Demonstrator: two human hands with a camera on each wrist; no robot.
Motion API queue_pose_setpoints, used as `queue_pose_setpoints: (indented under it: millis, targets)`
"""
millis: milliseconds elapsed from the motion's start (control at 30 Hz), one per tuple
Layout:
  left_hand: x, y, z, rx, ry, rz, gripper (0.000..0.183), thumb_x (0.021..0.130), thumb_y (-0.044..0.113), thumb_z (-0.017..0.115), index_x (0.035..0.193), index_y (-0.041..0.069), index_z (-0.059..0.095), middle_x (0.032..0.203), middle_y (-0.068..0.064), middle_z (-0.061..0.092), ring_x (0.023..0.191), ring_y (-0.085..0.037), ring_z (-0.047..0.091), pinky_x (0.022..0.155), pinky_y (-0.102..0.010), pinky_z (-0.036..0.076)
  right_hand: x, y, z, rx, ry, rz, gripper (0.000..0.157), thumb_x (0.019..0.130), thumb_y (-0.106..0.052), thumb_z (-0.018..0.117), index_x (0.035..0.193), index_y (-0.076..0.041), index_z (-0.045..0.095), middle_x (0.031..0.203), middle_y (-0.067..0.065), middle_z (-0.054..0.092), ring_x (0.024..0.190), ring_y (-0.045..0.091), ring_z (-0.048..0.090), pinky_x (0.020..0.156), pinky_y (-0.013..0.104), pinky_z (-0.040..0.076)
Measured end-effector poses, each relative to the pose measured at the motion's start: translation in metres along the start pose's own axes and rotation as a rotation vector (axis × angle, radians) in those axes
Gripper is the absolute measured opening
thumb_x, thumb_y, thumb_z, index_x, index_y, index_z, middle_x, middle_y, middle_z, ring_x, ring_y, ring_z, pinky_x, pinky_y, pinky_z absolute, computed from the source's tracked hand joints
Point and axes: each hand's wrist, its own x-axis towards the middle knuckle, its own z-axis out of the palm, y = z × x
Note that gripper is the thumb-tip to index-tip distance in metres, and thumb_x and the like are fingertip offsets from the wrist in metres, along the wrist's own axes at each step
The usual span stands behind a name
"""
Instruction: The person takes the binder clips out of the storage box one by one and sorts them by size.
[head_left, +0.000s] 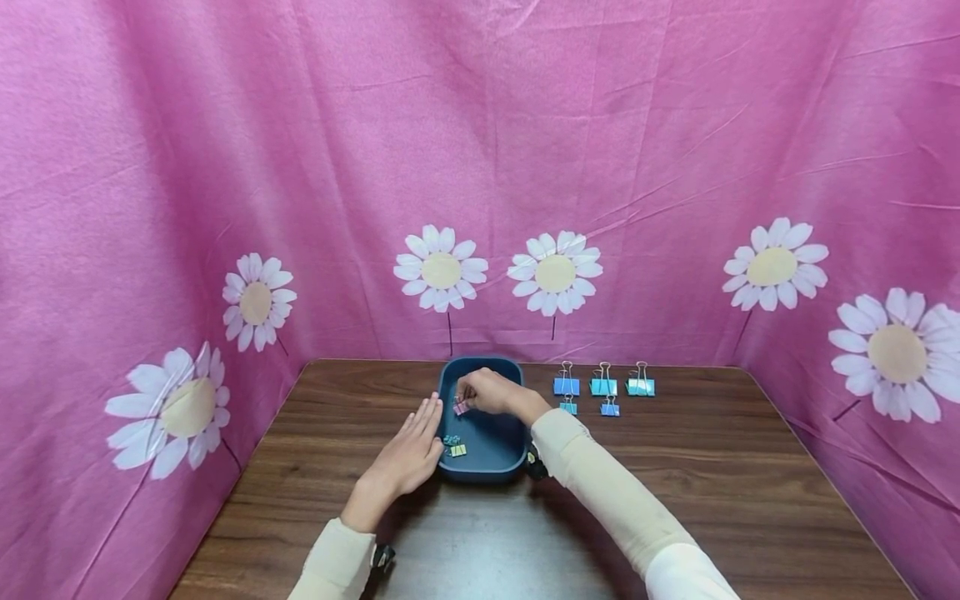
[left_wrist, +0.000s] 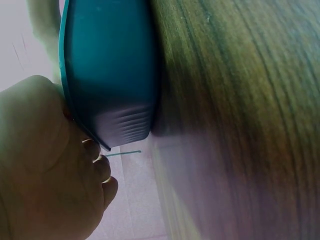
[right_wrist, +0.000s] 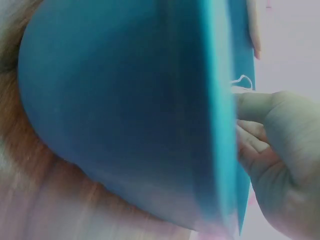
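Observation:
A dark blue-teal tray (head_left: 491, 454) stands on the table. My right hand (head_left: 487, 392) reaches down into it and pinches a pink binder clip (head_left: 460, 408) near the left wall. In the right wrist view, a pale wire handle (right_wrist: 243, 78) shows beside the fingertips, while the tray's side (right_wrist: 125, 100) hides much of the clip. Along the left rim lies my left hand (head_left: 408, 448), its fingers straight against the tray. A yellow binder clip (head_left: 457, 451) and a small green binder clip (head_left: 452, 440) lie in the tray's near-left corner.
To the tray's right, binder clips stand in two rows: a large blue one (head_left: 566, 387), two large teal ones (head_left: 603, 387), and a smaller teal one (head_left: 568, 408) beside a smaller blue one (head_left: 610, 410). A pink flowered curtain (head_left: 480, 167) surrounds the wooden table (head_left: 675, 500).

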Motion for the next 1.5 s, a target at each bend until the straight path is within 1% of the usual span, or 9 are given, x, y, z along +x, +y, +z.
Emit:
queue_pose_setpoints:
  millis: [133, 233, 400, 533, 733, 900, 1033, 1300, 1500]
  targets:
    - [0.000, 0.000, 0.000, 0.002, 0.004, 0.006, 0.064, 0.111, 0.018, 0.042, 0.166, -0.007, 0.022, 0.178, -0.021, 0.018, 0.165, -0.037, 0.020, 0.135, -0.053, 0.024, -0.005, 0.004, -0.003, 0.003, 0.051, -0.017, 0.014, 0.098, -0.002, 0.072, 0.101, -0.012, 0.081, 0.102, 0.002, 0.076, 0.092, 0.013, 0.070, 0.084, 0.030, 0.063]
    - [0.001, -0.001, 0.001, 0.007, 0.009, 0.013, 0.064, 0.111, 0.018, 0.042, 0.167, -0.007, 0.022, 0.178, -0.021, 0.018, 0.165, -0.037, 0.021, 0.135, -0.052, 0.024, -0.009, 0.008, -0.005, 0.007, 0.081, -0.029, 0.015, 0.098, -0.002, 0.072, 0.102, -0.012, 0.083, 0.103, 0.003, 0.076, 0.092, 0.012, 0.071, 0.084, 0.029, 0.063]
    - [0.000, 0.001, 0.000, 0.001, 0.003, 0.010, 0.064, 0.112, 0.018, 0.042, 0.167, -0.006, 0.022, 0.178, -0.021, 0.017, 0.165, -0.037, 0.020, 0.135, -0.052, 0.024, -0.017, 0.013, -0.010, -0.006, 0.109, -0.048, 0.016, 0.100, -0.005, 0.070, 0.105, -0.013, 0.084, 0.104, 0.001, 0.077, 0.091, 0.011, 0.070, 0.082, 0.026, 0.061]
    - [-0.001, 0.002, -0.002, -0.002, 0.001, 0.007, 0.063, 0.111, 0.018, 0.041, 0.166, -0.007, 0.022, 0.178, -0.021, 0.018, 0.165, -0.038, 0.020, 0.135, -0.053, 0.024, -0.026, 0.017, -0.015, -0.002, 0.138, -0.059, 0.014, 0.100, -0.006, 0.071, 0.102, -0.013, 0.083, 0.103, 0.001, 0.078, 0.088, 0.011, 0.069, 0.078, 0.026, 0.060]
    - [0.000, 0.002, -0.002, 0.002, 0.006, 0.005, 0.063, 0.111, 0.018, 0.041, 0.166, -0.007, 0.023, 0.178, -0.021, 0.017, 0.166, -0.035, 0.018, 0.135, -0.054, 0.024, -0.038, 0.024, -0.023, 0.036, 0.168, -0.047, 0.014, 0.100, -0.006, 0.071, 0.101, -0.014, 0.083, 0.102, 0.000, 0.077, 0.086, 0.008, 0.066, 0.076, 0.023, 0.059]
    - [0.000, 0.002, -0.001, -0.004, 0.001, 0.005, 0.064, 0.110, 0.017, 0.043, 0.167, -0.006, 0.023, 0.178, -0.020, 0.017, 0.166, -0.035, 0.018, 0.135, -0.054, 0.024, -0.050, 0.030, -0.031, 0.072, 0.209, -0.034, 0.015, 0.099, -0.004, 0.071, 0.103, -0.012, 0.082, 0.102, 0.001, 0.079, 0.087, 0.009, 0.070, 0.076, 0.024, 0.061]
    - [-0.001, 0.002, -0.002, 0.000, -0.007, -0.001, 0.064, 0.111, 0.019, 0.042, 0.167, -0.005, 0.022, 0.178, -0.018, 0.016, 0.166, -0.033, 0.017, 0.135, -0.053, 0.023, -0.061, 0.034, -0.036, 0.104, 0.220, -0.004, 0.014, 0.099, -0.004, 0.071, 0.106, -0.010, 0.082, 0.103, 0.003, 0.079, 0.090, 0.011, 0.072, 0.078, 0.024, 0.062]
    - [-0.001, 0.002, -0.001, -0.007, 0.019, 0.022, 0.064, 0.110, 0.016, 0.043, 0.166, -0.008, 0.024, 0.177, -0.023, 0.020, 0.165, -0.037, 0.020, 0.133, -0.056, 0.025, -0.079, 0.042, -0.047, 0.118, 0.273, -0.006, 0.013, 0.098, -0.002, 0.073, 0.103, -0.008, 0.082, 0.102, 0.003, 0.078, 0.089, 0.010, 0.072, 0.077, 0.024, 0.062]
    - [-0.001, 0.001, 0.000, -0.034, 0.052, 0.046, 0.064, 0.107, 0.014, 0.043, 0.164, -0.010, 0.027, 0.175, -0.026, 0.024, 0.163, -0.042, 0.024, 0.131, -0.062, 0.028, -0.095, 0.050, -0.055, 0.136, 0.298, 0.007, 0.013, 0.097, -0.003, 0.073, 0.103, -0.009, 0.082, 0.101, 0.001, 0.079, 0.088, 0.009, 0.071, 0.078, 0.026, 0.062]
